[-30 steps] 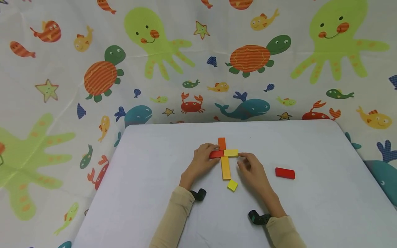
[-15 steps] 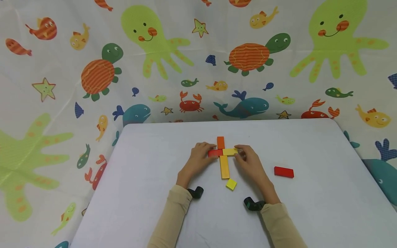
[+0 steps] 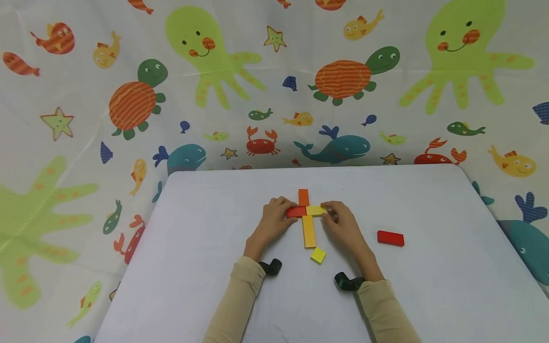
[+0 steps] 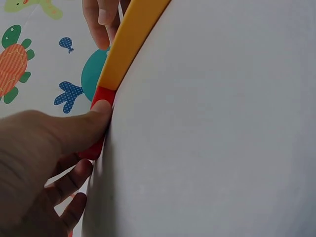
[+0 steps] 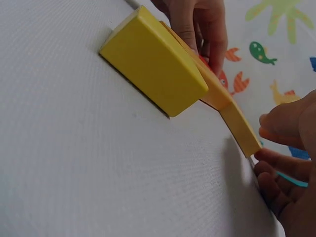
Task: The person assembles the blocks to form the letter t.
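The red block (image 3: 295, 212) lies flat near the middle of the frame, and its right end meets a yellow block (image 3: 315, 211). An orange block (image 3: 303, 197) points up from where they meet, and a long golden block (image 3: 309, 232) points down, so the four make a cross.

The left hand (image 3: 273, 215) pinches the red block, with its thumb on the near side. The right hand (image 3: 345, 224) has its fingertips by the right end of the yellow block (the thumb looks a bit off it in the right wrist view, so I cannot tell if it squeezes).

The blocks look light, hard and smooth, maybe painted wood. I think they would not bend or break easily, but they could slide if bumped. The two long sides look like the best place to hold, with the thumb near and a finger far, pushing softly.

Just below the golden block sits a short yellow block (image 3: 318, 256), turned like a diamond. Another red block (image 3: 391, 238) lies alone, right of the right hand. Everything is on a white tabletop (image 3: 193, 224). Tan sleeves (image 3: 234, 305) come in at the bottom. Behind, a cloth (image 3: 240, 121) with sea animals fills the top of the frame.
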The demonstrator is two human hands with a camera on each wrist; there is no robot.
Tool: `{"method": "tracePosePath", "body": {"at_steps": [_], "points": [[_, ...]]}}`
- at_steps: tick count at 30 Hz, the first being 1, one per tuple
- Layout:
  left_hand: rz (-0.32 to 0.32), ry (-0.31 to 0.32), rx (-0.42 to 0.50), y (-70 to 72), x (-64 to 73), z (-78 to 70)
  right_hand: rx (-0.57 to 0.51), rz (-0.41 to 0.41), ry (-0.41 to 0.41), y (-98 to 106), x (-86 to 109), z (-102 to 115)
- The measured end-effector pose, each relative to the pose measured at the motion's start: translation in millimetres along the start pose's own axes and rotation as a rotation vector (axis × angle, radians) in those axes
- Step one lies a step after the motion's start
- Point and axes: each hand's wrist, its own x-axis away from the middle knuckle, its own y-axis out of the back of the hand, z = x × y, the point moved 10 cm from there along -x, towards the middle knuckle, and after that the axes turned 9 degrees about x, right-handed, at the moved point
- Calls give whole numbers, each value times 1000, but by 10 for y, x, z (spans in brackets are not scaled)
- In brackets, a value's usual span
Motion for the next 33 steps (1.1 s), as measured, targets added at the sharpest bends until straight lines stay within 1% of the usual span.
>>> {"method": "tracePosePath", "body": {"at_steps": [7, 11, 23, 33], "points": [[-5, 17, 4, 2, 26, 20, -3, 15, -2, -42, -11, 4], [-9, 15, 1, -1, 34, 26, -9, 22, -11, -54, -18, 2], [-15, 2, -6, 5, 36, -16, 4, 27, -23, -48, -18, -7], [-6, 11, -9, -8, 23, -33, 13, 29, -27, -34, -13, -12]]}}
